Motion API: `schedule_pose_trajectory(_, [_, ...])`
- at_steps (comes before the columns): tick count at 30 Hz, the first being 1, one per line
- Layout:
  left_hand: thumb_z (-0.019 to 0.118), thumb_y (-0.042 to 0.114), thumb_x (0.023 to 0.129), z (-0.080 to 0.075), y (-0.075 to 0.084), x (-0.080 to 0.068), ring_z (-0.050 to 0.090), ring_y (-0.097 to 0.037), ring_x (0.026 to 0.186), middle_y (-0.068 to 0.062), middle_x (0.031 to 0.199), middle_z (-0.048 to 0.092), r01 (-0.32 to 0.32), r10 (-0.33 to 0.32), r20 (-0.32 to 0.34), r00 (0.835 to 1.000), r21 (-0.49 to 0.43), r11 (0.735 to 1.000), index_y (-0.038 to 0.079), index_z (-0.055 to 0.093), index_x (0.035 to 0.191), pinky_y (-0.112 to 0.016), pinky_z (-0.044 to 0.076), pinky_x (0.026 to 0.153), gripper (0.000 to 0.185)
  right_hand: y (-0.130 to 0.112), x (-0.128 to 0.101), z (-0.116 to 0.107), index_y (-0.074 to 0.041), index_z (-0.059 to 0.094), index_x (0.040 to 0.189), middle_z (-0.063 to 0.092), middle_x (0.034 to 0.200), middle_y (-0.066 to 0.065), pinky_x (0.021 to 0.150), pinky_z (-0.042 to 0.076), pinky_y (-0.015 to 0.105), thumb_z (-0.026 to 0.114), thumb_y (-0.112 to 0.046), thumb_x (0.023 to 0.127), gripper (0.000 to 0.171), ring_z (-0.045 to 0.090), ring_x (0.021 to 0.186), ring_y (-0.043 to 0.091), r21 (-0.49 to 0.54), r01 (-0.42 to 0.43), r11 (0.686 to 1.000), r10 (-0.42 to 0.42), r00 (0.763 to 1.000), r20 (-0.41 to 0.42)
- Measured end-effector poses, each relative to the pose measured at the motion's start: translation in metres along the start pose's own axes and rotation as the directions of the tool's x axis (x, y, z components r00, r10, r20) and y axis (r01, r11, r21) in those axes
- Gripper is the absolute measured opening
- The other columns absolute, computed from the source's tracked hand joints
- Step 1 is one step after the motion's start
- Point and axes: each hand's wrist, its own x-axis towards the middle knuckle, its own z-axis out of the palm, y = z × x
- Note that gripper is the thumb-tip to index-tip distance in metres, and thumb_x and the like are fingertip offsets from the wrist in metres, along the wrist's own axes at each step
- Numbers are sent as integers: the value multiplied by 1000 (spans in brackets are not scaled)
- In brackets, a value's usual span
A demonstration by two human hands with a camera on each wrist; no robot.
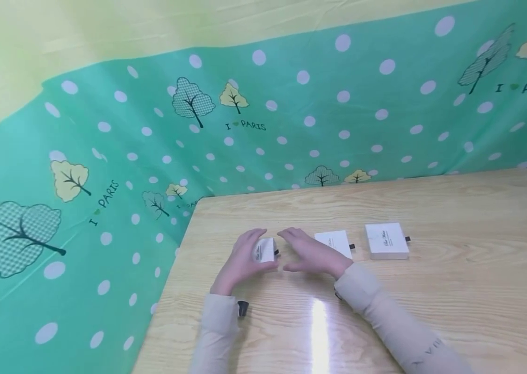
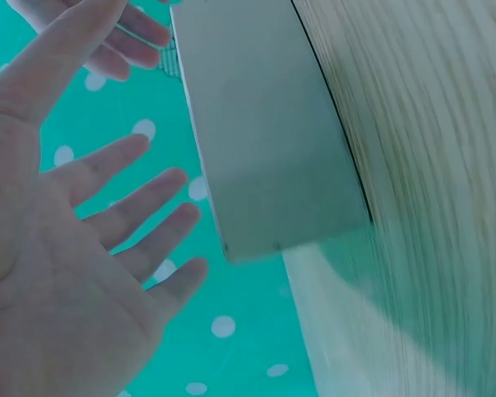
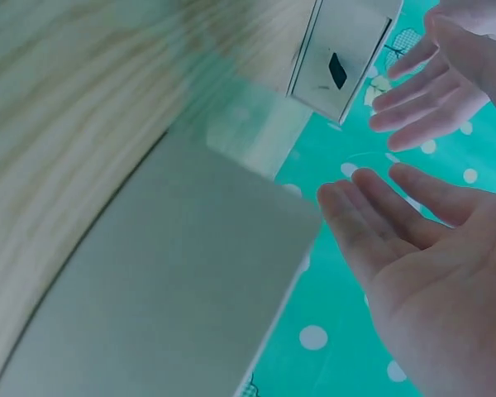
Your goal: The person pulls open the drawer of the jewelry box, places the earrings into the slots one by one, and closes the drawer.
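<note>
Three white boxes with black pull tabs stand in a row on a wooden table. My left hand (image 1: 241, 262) curves beside the left box (image 1: 265, 250), hiding part of it. In the left wrist view its fingers are spread and hold nothing, with a white box (image 2: 264, 132) close by. My right hand (image 1: 312, 253) is between the left box and the middle box (image 1: 336, 240), partly covering the latter. The right wrist view shows its fingers (image 3: 372, 219) extended and holding nothing. The two hands face each other without touching. To the right is the third box (image 1: 387, 240).
The wooden table (image 1: 469, 249) extends to the right and toward me, with a bright reflection in front of the hands. A green dotted cloth (image 1: 287, 135) with printed trees hangs behind it and along the left side. A small black piece (image 1: 242, 308) sits at the left wrist.
</note>
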Motion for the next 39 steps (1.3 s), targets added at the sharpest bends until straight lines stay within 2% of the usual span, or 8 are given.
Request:
schedule_pose_trajectory(11, [88,53,64,-7,-17,-2,30,-27,146,-7,158,35,20,-19,27,999,-16,1000,18,39,152,-50,32,116,106,-9,17,13,4,34,149,42,149,20,111,40,45,86,-23,76,94,43,136,34,17,-35,999,35,999,-5])
schedule_pose_trajectory(16, [91,46,65,-9,-21,-2,31,-27,145,-5,157,34,32,-31,44,999,-21,999,18,39,152,-49,32,116,105,-10,25,20,6,36,147,46,142,20,107,44,45,88,-14,72,93,48,128,33,57,-15,998,15,1000,-5])
schedule_pose_trajectory(21, [92,35,66,-9,-23,-3,32,-30,144,-9,156,36,26,-25,40,999,-33,999,14,42,150,-50,31,116,99,-12,30,25,6,36,146,47,141,20,107,44,44,87,-12,73,90,48,125,32,68,9,998,-8,1000,-7])
schedule_pose_trajectory(28, [92,33,67,-7,-26,-1,34,-30,143,-9,155,37,31,-28,64,998,-44,999,13,42,150,-50,33,115,98,-13,33,28,6,36,147,46,141,20,107,44,43,84,-23,79,88,48,125,31,42,8,999,-8,1000,-8])
schedule_pose_trajectory(34, [92,29,66,-4,-29,0,41,-30,137,-9,150,43,38,-32,83,996,-73,997,12,47,146,-51,35,113,93,-13,36,30,7,48,137,51,136,20,105,45,44,85,-18,78,73,50,122,32,45,-7,999,7,1000,-6])
schedule_pose_trajectory(39, [92,29,67,-2,-32,1,47,-30,130,-8,144,50,40,-32,80,996,-100,994,11,51,143,-52,38,110,88,-14,39,32,8,51,136,52,136,19,103,48,41,85,-15,76,73,54,119,31,36,-34,999,34,999,-10])
